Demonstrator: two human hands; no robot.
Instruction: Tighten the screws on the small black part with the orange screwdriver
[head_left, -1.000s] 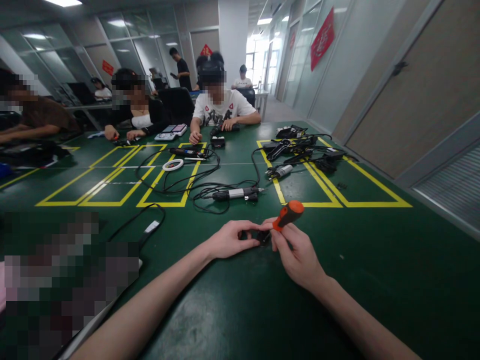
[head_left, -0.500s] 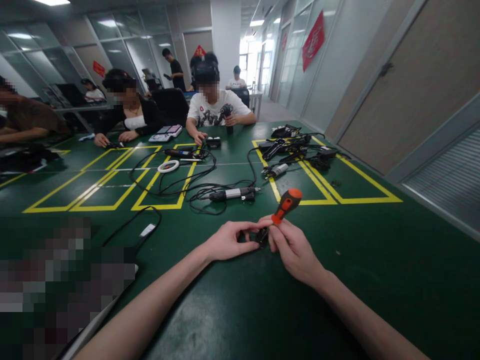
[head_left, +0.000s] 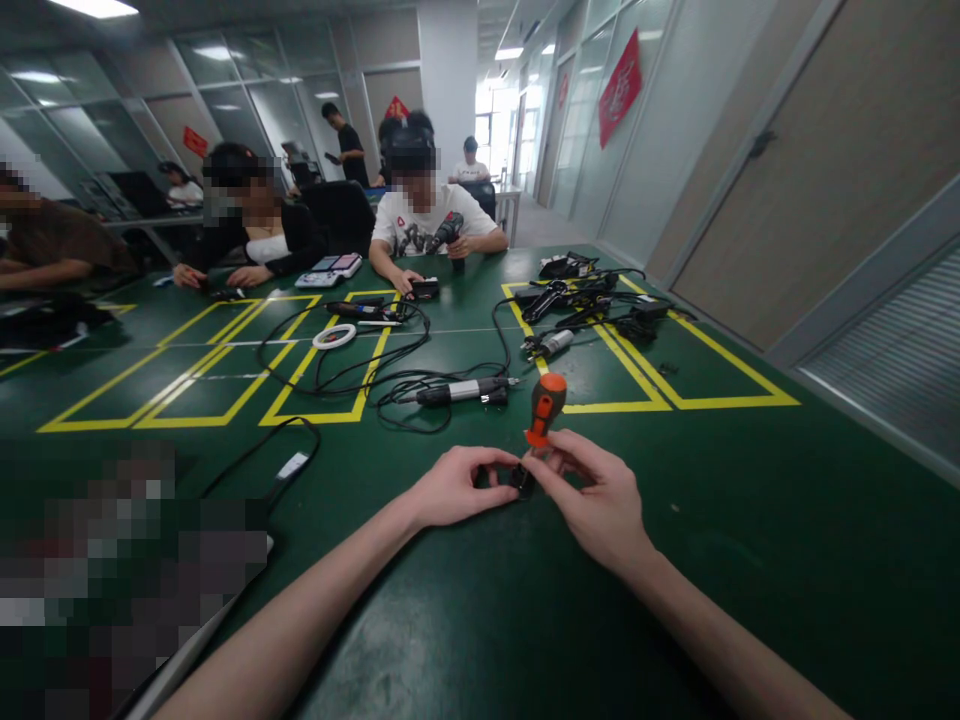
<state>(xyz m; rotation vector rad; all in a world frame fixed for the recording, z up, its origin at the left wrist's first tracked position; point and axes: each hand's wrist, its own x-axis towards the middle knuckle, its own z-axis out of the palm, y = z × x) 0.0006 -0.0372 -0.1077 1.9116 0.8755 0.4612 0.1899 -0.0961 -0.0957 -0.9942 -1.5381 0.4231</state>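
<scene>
left hand (head_left: 456,486): pinching a small black part (head_left: 523,481), lower middle of frame
right hand (head_left: 602,497): fingertips gripping orange screwdriver (head_left: 549,402) below its handle

Office interior around green counter (head_left: 420,620), surface marked with yellow tape rectangles (head_left: 739,405). Beyond far edge: black chair (head_left: 341,212), white pillar (head_left: 448,90); glass partitions (head_left: 259,95) toward far left corner. Beyond far right corner: pale corridor floor (head_left: 538,222), bright windows (head_left: 504,115) at end. Along right edge: beige door (head_left: 772,220) with dark handle (head_left: 762,144), slatted panel (head_left: 896,410); red hanging (head_left: 619,88) on glass wall (head_left: 652,160). Ceiling lights (head_left: 96,8) lit overhead.
</scene>
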